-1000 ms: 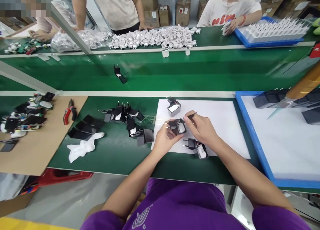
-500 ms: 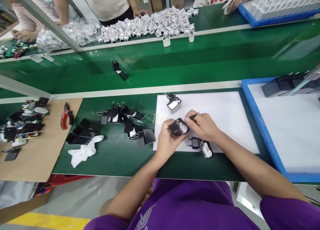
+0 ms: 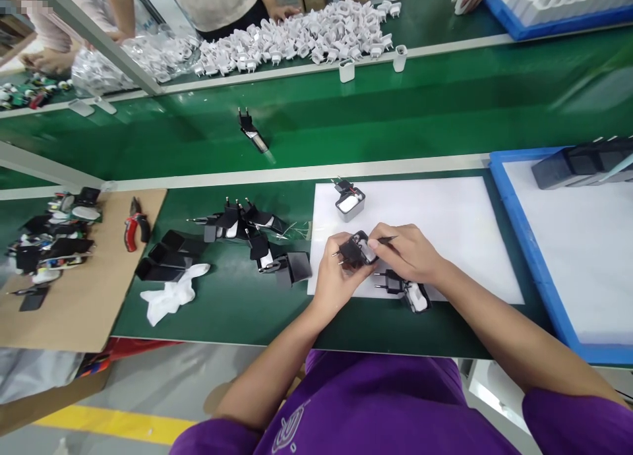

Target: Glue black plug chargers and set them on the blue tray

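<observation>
Forearms (image 3: 277, 345) angled inward — left hand (image 3: 336, 278) cupping adapter (image 3: 353, 251), right hand (image 3: 406, 252) holding dark tool (image 3: 391, 239)

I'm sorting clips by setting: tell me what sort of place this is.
Most likely an electronics assembly workshop: white plug parts lie heaped on the far bench, pliers rest on a brown board, and the left hand holds an open black plug unit.

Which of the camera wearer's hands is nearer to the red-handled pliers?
Left. The left hand is to the right of the pliers; the right hand is farther right.
</observation>
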`<state>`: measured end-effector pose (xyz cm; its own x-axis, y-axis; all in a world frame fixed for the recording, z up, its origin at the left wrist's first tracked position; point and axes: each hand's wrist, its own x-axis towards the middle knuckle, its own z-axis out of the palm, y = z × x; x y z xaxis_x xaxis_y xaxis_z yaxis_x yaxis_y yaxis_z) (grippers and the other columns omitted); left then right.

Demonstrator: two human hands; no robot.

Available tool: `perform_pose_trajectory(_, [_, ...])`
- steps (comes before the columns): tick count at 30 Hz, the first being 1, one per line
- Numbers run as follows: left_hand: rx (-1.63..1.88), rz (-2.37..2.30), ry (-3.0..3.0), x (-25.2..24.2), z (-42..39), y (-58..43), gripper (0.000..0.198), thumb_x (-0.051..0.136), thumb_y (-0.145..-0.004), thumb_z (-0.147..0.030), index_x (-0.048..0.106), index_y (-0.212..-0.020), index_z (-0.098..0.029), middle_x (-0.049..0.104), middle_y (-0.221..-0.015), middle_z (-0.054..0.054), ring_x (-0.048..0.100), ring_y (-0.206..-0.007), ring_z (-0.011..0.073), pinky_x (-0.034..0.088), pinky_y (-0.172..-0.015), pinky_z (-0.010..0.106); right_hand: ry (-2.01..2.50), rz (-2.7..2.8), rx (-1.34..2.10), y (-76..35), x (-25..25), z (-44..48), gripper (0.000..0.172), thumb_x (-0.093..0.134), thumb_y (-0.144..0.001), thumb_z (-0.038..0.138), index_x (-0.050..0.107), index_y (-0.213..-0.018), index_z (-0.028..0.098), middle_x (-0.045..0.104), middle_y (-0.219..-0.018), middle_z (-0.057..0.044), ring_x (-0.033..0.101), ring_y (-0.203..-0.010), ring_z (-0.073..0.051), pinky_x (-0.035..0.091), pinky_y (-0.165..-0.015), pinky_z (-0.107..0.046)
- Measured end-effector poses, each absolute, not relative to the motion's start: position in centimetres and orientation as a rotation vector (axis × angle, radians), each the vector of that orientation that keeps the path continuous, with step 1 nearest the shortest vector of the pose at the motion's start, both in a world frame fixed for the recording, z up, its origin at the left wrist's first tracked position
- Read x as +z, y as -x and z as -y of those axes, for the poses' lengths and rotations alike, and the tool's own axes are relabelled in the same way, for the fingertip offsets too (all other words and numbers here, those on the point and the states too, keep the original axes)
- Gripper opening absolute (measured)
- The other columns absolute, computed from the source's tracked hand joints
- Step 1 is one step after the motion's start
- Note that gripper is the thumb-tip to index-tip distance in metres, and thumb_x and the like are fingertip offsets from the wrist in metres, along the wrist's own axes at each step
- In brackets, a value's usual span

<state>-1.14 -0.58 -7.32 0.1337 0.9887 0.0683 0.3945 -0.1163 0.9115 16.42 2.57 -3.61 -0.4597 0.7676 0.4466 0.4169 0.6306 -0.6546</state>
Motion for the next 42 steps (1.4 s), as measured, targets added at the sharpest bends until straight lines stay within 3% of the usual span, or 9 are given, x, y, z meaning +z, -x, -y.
perform_pose_trajectory(5, [1.021,-1.315,-1.656,-7.6,0.5,1.1,0.05,0.076,-0.074,-0.034,0.047,-0.111,-0.02,0.054,-0.114,0.008,0.061,-0.09,0.0179,0.053,-0.064,0.024,0.867,2.223,0.413,-16.1,-2.8,-2.5,0.023,0.035,-0.098,0.025,0.047,-0.079,0.02,0.049,-0.056,0.005,0.04,-0.045,-0.009,0.033,-0.048,-0.022])
perform_pose_trajectory(11, [1.023,-1.331,-1.68,-7.9,0.5,1.2,0.052,0.079,-0.071,-0.032,0.049,-0.112,-0.022,0.055,-0.114,0.007,0.061,-0.092,0.0184,0.053,-0.068,0.025,0.908,2.104,0.662,-16.3,-3.6,-2.8,0.02,0.038,-0.098,0.028,0.051,-0.084,0.02,0.056,-0.063,0.003,0.046,-0.049,-0.008,0.039,-0.054,-0.02])
perform_pose_trajectory(16, [1.007,-1.335,-1.643,-7.8,0.7,1.2,0.053,0.079,-0.071,-0.034,0.049,-0.113,-0.021,0.055,-0.114,0.007,0.06,-0.077,0.0135,0.052,-0.063,0.025,0.892,2.077,0.737,-16.3,-4.0,-2.8,0.023,0.039,-0.098,0.029,0.052,-0.081,0.019,0.057,-0.065,0.002,0.048,-0.051,-0.008,0.04,-0.054,-0.02])
perform_pose_trajectory(20, [1.001,-1.342,-1.619,-7.8,0.6,1.3,0.053,0.078,-0.072,-0.035,0.047,-0.113,-0.02,0.056,-0.114,0.007,0.061,-0.079,0.0142,0.053,-0.064,0.025,0.826,2.131,0.626,-16.2,-3.9,-2.7,0.022,0.039,-0.098,0.028,0.052,-0.082,0.019,0.053,-0.059,0.004,0.046,-0.048,-0.008,0.038,-0.052,-0.02])
perform_pose_trajectory(26, [0.882,-1.326,-1.538,-7.5,0.1,1.2,0.057,0.08,-0.069,-0.032,0.048,-0.114,-0.019,0.06,-0.11,0.007,0.064,-0.076,0.0141,0.058,-0.066,0.028,0.986,1.904,0.431,-17.1,-2.8,-2.7,0.025,0.04,-0.097,0.029,0.053,-0.077,0.02,0.06,-0.064,0.001,0.049,-0.046,-0.009,0.038,-0.048,-0.023])
perform_pose_trajectory(32, [0.662,-1.401,-1.525,-3.4,1.7,3.4,0.09,0.081,-0.066,-0.04,0.032,-0.139,-0.021,0.046,-0.138,0.018,0.066,-0.093,0.0217,0.061,-0.079,0.038,1.14,1.611,0.669,-17.9,-3.3,-4.3,0.022,0.045,-0.095,0.038,0.052,-0.081,0.022,0.057,-0.06,0.003,0.05,-0.045,-0.009,0.04,-0.048,-0.024])
perform_pose_trajectory(37, [0.714,-1.6,-1.782,0.7,-0.1,4.4,0.058,0.067,-0.08,-0.045,0.047,-0.128,-0.018,0.056,-0.128,0.014,0.063,-0.105,0.0246,0.057,-0.086,0.039,1.115,1.298,1.047,-16.9,-5.2,-6.6,0.029,0.046,-0.091,0.051,0.051,-0.086,0.022,0.058,-0.065,0.002,0.059,-0.057,-0.012,0.05,-0.053,-0.025])
perform_pose_trajectory(42, [0.597,-1.71,-1.931,-0.3,-5.7,2.3,0.045,0.06,-0.086,-0.03,0.048,-0.126,-0.014,0.063,-0.121,0.016,0.063,-0.108,0.0279,0.053,-0.09,0.041,1.184,1.36,1.09,-15.6,-5.8,-7.8,0.035,0.043,-0.089,0.057,0.051,-0.089,0.023,0.059,-0.067,0.002,0.063,-0.067,-0.015,0.054,-0.067,-0.03])
